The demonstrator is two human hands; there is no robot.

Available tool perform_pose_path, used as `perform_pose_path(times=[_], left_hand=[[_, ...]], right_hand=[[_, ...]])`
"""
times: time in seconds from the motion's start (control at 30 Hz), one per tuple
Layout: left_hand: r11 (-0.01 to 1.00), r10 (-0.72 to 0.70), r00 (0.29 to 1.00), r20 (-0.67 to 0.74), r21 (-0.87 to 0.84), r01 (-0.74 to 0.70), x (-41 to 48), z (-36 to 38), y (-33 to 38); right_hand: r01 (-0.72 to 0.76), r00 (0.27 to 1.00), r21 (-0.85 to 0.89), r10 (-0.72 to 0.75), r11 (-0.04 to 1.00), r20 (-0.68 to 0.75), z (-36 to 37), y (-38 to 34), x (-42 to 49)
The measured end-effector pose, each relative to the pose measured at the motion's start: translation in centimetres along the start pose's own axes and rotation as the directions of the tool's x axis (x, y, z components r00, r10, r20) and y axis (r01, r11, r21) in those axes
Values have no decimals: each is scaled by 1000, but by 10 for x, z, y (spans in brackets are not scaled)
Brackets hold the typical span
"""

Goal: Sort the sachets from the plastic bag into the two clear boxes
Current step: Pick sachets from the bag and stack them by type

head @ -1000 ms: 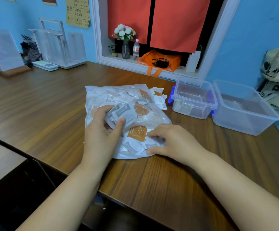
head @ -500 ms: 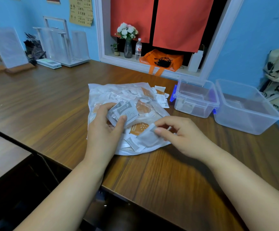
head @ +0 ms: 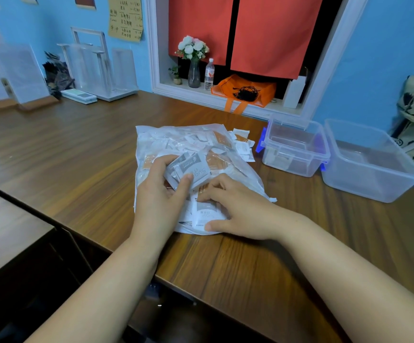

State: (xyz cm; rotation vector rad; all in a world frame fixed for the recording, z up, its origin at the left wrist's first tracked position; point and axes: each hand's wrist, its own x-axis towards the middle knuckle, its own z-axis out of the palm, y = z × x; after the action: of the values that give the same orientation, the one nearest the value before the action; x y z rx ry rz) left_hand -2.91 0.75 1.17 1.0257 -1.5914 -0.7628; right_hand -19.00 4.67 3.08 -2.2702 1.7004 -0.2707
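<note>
Worktop (head: 77, 157) carried the bag (head: 166, 137); left fingers (head: 183, 184) gripped grey sachets (head: 191, 169) as one batch, right fingers (head: 211, 191) lay loose just below, seeking another.

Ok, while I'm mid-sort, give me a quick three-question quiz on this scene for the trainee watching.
1. True or false: the left hand holds a stack of grey sachets.
2. Which box stands nearer the plastic bag? A) the blue-clipped box B) the larger box C) both equally near
3. Short answer: on which of the person's sides, left or right, do both boxes stand relative to the bag?

Key: 1 true. 2 A. 3 right.
</note>
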Motion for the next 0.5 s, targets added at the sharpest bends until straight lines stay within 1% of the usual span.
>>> perform_pose_path(times=[0.1, 0.17, 0.27, 0.3, 0.4, 0.5], left_hand=[[1000, 8, 1000, 1, -3, -8, 0, 0, 1], [1000, 13, 1000, 6, -7, -13, 0, 0, 2], [999, 35, 999, 31, -26, -35, -1, -1, 4], [998, 49, 998, 42, -33, -48, -2, -1, 4], [993, 104, 992, 77, -61, -99, -5, 1, 8], [988, 148, 983, 109, -60, -143, -8, 7, 10]], right_hand=[[2, 999, 25, -1, 1000, -55, -2, 0, -1], [1, 995, 114, 11, 994, -101, -2, 0, -4], [-48, 996, 275, 67, 960, -63, -6, 3, -9], [-60, 997, 284, 71, 957, -27, -7, 4, -10], [-82, 993, 192, 63, 978, 102, -7, 4, -13], [-62, 993, 146, 47, 987, 107, -14, 0, -18]])
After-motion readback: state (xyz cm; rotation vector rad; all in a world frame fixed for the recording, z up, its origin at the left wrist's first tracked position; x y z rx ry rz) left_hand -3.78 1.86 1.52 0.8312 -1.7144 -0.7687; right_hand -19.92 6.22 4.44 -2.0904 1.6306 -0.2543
